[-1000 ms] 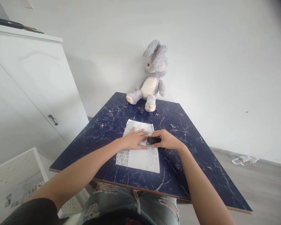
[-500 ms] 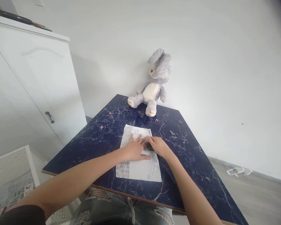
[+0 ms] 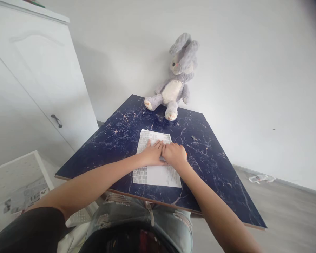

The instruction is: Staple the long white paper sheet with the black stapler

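Note:
A printed sheet of paper [image 3: 160,175] lies on the dark blue table, its left side covered with rows of small boxes. My left hand [image 3: 153,154] rests flat on the middle of the sheet, fingers spread. Against it, at the sheet's right side, my right hand [image 3: 175,154] is closed. A grey edge shows between the two hands, and a bit of orange sticks out at the right hand's outer side. Most of what the right hand grips is hidden, so its kind cannot be told.
The blue marbled table [image 3: 102,154] stands against the wall. A grey plush rabbit [image 3: 172,91] sits at its far edge. A small grey piece [image 3: 193,137] lies right of the paper. A white cabinet [image 3: 42,80] is at left, and a plastic wrapper [image 3: 262,178] on the floor at right.
My right hand has closed more into a fist, and the dark thing seen beneath it is now mostly covered. The view has tilted downward.

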{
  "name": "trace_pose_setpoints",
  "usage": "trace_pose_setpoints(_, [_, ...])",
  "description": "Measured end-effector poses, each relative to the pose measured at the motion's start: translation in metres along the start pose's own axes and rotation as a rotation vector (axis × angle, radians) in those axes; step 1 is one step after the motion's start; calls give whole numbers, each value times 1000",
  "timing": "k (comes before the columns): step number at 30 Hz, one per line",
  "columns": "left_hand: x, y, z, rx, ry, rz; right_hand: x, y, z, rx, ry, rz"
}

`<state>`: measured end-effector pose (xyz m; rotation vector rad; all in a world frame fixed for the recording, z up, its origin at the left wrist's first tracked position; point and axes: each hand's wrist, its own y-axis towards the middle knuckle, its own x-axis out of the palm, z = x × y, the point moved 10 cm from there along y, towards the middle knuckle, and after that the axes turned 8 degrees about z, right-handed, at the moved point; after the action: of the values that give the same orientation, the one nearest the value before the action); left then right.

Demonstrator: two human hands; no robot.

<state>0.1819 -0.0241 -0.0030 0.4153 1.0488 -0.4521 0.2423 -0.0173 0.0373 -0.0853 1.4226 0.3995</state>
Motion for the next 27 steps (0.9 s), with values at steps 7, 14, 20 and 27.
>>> trace_pose_setpoints(7, [-4,-1,-6,-6,28,-8,-4,7,22,-30,451,-97])
trace_pose_setpoints(14, [-6,-2,-10,13,46,-35,-21,-19,57,-456,665,-165])
trace_pose_setpoints(20, [-4,0,-3,45,34,-17,-24,5,128,120,724,111])
trace_pose_setpoints(27, [-82,-4,-23,-80,-96,587,-8,34,42,214,676,143])
